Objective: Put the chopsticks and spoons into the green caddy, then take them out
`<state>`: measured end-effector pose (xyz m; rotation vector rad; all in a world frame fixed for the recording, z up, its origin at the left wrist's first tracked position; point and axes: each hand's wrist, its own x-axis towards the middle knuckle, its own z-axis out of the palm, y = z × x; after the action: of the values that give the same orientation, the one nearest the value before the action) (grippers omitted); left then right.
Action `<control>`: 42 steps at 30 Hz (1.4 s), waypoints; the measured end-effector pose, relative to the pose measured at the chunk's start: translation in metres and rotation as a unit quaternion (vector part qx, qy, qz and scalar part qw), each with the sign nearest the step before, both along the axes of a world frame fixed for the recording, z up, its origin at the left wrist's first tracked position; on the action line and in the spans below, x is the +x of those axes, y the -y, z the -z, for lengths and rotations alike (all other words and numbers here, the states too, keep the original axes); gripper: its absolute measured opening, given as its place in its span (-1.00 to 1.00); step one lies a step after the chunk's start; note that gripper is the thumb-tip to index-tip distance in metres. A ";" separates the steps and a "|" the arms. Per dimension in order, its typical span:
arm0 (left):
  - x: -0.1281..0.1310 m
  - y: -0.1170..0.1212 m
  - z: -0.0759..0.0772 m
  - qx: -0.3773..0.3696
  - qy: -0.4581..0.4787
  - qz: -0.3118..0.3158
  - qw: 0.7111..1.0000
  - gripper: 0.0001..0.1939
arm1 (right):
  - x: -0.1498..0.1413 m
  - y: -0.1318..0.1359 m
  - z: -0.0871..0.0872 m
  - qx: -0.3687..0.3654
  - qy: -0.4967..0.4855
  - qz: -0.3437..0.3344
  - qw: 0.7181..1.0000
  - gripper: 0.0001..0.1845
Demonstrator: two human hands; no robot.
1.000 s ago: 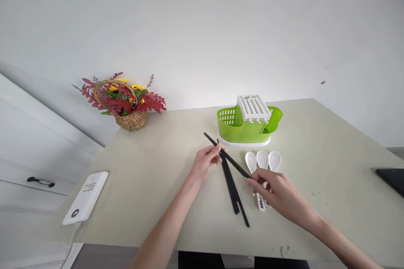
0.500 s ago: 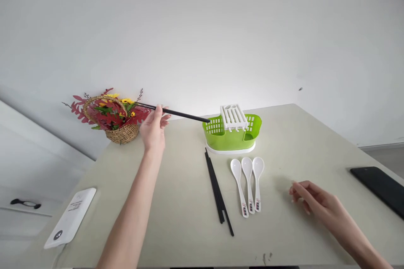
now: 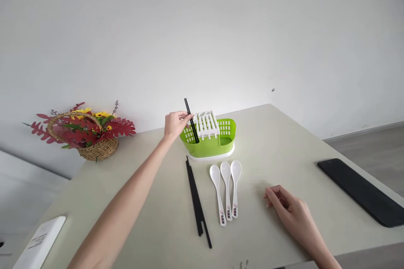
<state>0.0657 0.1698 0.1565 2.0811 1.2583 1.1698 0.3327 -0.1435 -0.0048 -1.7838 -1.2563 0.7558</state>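
Pale table, white wall. Left hand pinches black chopsticks above middle, leaving lower ends free inside green caddy right of it. Right hand loosely closed, nothing visible held; white spoons left of it.

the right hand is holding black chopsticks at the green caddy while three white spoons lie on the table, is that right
Not quite: the head view shows the left hand, not the right, holding the black chopsticks at the green caddy. The three white spoons do lie on the table.
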 end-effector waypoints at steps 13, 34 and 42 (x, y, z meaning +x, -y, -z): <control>-0.002 -0.011 0.016 0.020 -0.089 -0.041 0.995 -0.60 | -0.001 -0.003 0.008 -0.013 0.002 0.012 1.000 -0.49; -0.071 0.206 0.139 -0.028 -0.193 -0.107 0.975 -0.64 | 0.003 -0.006 0.025 -0.085 0.060 0.050 0.993 -0.41; -0.078 0.210 0.144 0.019 -0.251 -0.094 0.963 -0.64 | -0.003 -0.007 0.019 -0.083 0.068 0.068 0.992 -0.40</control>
<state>-0.0122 -0.0406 0.0121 2.4213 1.7014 0.7577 0.3300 -0.1365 -0.0243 -2.0640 -1.1720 0.6872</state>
